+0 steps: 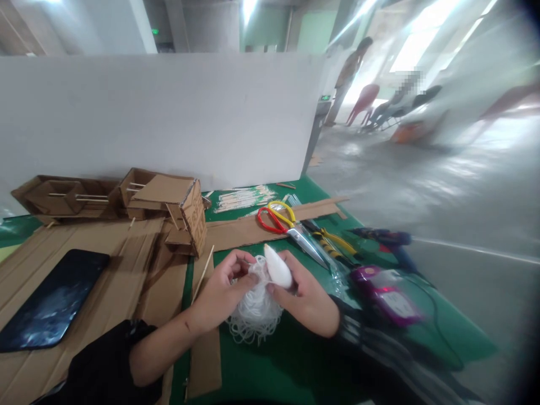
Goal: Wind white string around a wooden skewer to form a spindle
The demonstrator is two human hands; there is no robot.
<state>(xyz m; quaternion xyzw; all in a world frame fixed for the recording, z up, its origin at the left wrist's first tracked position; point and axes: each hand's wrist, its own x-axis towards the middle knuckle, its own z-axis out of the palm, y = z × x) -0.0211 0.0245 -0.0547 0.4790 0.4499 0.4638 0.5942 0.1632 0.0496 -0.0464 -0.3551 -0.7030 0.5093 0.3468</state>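
Note:
In front of me, my left hand (236,278) is closed on a loose tangle of thin white, half-clear cord (257,315), which hangs below the fingers. My right hand (301,295) grips a smooth white teardrop-shaped object (278,269) with a pale orange tip pointing up; its kind is unclear. The right thumb also meets the cord near the left fingertips. Just beyond the hands lie scissors (295,230) with one red and one yellow handle. A thin wooden stick (205,270) rests beside my left wrist.
On the green table (248,382) are cardboard structures (185,219), cardboard strips (236,233), a dark phone (54,301), several wooden sticks (244,198), yellow-black pliers (337,244), a purple device (388,295) and a blue tool (392,242). A white partition (160,118) stands behind. Two people are far right.

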